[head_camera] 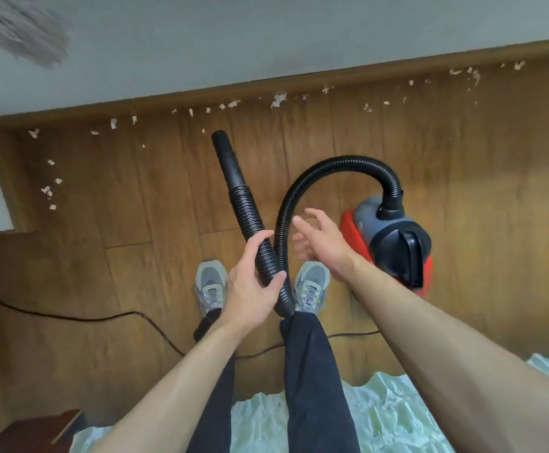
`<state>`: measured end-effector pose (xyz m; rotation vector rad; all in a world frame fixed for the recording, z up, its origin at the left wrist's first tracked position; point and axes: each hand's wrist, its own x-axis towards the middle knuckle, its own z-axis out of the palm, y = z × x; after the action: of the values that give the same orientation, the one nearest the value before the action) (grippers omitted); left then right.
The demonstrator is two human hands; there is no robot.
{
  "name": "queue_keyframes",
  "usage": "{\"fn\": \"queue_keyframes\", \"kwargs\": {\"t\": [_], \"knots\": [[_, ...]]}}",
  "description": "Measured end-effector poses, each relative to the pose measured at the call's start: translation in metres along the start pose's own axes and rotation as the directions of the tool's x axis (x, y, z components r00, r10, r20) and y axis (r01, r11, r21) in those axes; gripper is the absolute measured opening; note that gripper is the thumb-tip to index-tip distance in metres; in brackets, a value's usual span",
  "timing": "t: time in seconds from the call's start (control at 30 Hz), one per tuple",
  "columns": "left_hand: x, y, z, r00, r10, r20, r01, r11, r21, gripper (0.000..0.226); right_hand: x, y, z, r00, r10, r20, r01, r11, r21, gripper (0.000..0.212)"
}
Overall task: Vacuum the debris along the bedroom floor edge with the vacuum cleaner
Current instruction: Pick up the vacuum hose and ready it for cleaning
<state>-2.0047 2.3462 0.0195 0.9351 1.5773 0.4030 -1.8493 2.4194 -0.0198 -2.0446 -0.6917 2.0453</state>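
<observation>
Two bare forearms reach out from the bottom edge, above dark trousers (312, 371) and a pale rumpled bed cover (381, 413). The left hand (250, 282) grips the black ribbed hose (243, 210), fingers curled over the top of it and thumb wrapped round the near side. Just to the right of that grip, the right hand (319, 237) hangs in the air with fingers spread and relaxed, holding nothing; its fingertips are near the rising part of the hose, but whether they touch it cannot be told.

Beyond the grip the hose runs straight, away from the person, into a smooth tapered nozzle (229, 158), which tilts toward the baseboard (168, 101) and stops short of it. Behind the grip the hose dips toward the feet, then climbs in a high loop to the right and plugs into the top of the red and black vacuum cleaner (394, 237), which stands on the wooden floor (462, 191) well to the right of the gripping hand.

Debris (278, 100), pale torn scraps, lies scattered along the floor edge beside the baseboard, ahead of the nozzle and off to both sides. Directly beneath the grip are two grey shoes (211, 282). A black cord (103, 318) trails across the floor to the left of and behind them.
</observation>
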Motion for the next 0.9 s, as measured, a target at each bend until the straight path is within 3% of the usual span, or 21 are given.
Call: {"fn": "queue_keyframes", "kwargs": {"t": [0.1,0.2,0.37,0.47,0.57,0.77,0.9], "knots": [[0.001,0.0,0.034,0.997,0.045,-0.058,-0.037,0.989,0.141,0.076,-0.01,0.069,-0.05,0.986,0.144,-0.087,-0.145,0.989,-0.005,0.048],[0.003,-0.005,0.064,0.998,0.032,-0.059,-0.021,0.985,0.169,0.075,-0.026,0.132,-0.097,0.959,0.239,-0.156,-0.241,0.97,0.003,0.044],[0.006,-0.017,0.103,0.996,-0.091,-0.027,0.094,0.987,0.131,0.068,-0.032,0.198,-0.152,0.845,0.393,-0.362,-0.352,0.919,0.178,0.064],[0.007,-0.024,0.121,0.992,-0.129,-0.011,0.129,0.988,0.085,0.069,-0.026,0.204,-0.166,0.807,0.492,-0.327,-0.328,0.833,0.446,0.07],[0.01,-0.03,0.134,0.992,-0.129,-0.016,0.13,0.986,0.109,0.068,-0.012,0.205,-0.174,0.839,0.502,-0.211,-0.259,0.708,0.657,0.085],[0.018,-0.035,0.145,0.989,-0.148,-0.017,0.148,0.985,0.083,0.067,0.016,0.208,-0.177,0.871,0.462,-0.168,-0.116,0.526,0.842,0.106],[0.025,-0.038,0.145,0.986,-0.165,-0.029,0.167,0.984,0.067,0.067,0.022,0.211,-0.177,0.867,0.466,-0.175,-0.093,0.497,0.863,0.112]]}}
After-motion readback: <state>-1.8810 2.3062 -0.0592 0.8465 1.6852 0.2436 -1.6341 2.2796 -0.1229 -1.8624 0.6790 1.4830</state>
